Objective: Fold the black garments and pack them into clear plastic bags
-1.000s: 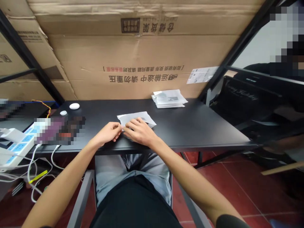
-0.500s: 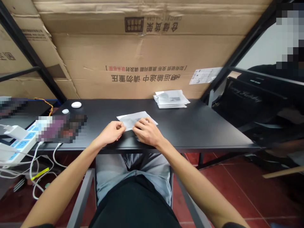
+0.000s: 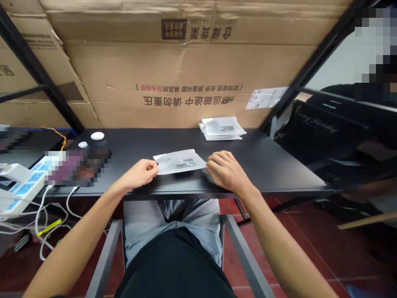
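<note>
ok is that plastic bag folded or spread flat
Spread flat: the translucent plastic bag lies on the black desk, no fold showing, between the left hand and right hand.

White pouch [image 3: 181, 162], black tabletop [image 3: 266, 165], red tiles [image 3: 279, 248]
</note>
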